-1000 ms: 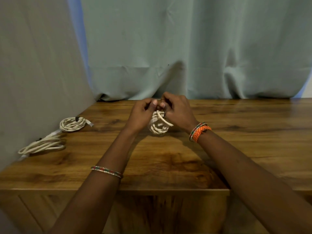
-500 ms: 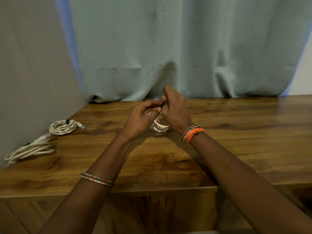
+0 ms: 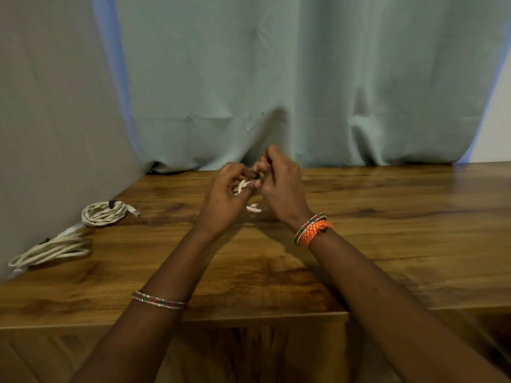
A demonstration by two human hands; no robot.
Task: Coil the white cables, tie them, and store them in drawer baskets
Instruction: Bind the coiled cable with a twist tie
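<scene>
A small coiled white cable (image 3: 244, 187) is held above the wooden table (image 3: 387, 230), mostly hidden between my hands. My left hand (image 3: 225, 200) grips the coil with curled fingers. My right hand (image 3: 279, 183) pinches a dark tie at the top of the coil. A loop of the cable (image 3: 254, 207) shows below my hands, just over the tabletop. Two more white cables lie at the table's left: a round coil with a dark tie (image 3: 105, 212) and a longer, looser bundle (image 3: 52, 251).
A grey panel (image 3: 55, 120) stands along the table's left side, touching the two cables there. A pale green curtain (image 3: 276, 78) hangs behind the table's back edge. The table's front edge (image 3: 249, 317) runs under my forearms.
The coil has turned from facing me to being folded in between my hands, and less of it shows. My hands have closed together on its top. The camera has shifted a little.
</scene>
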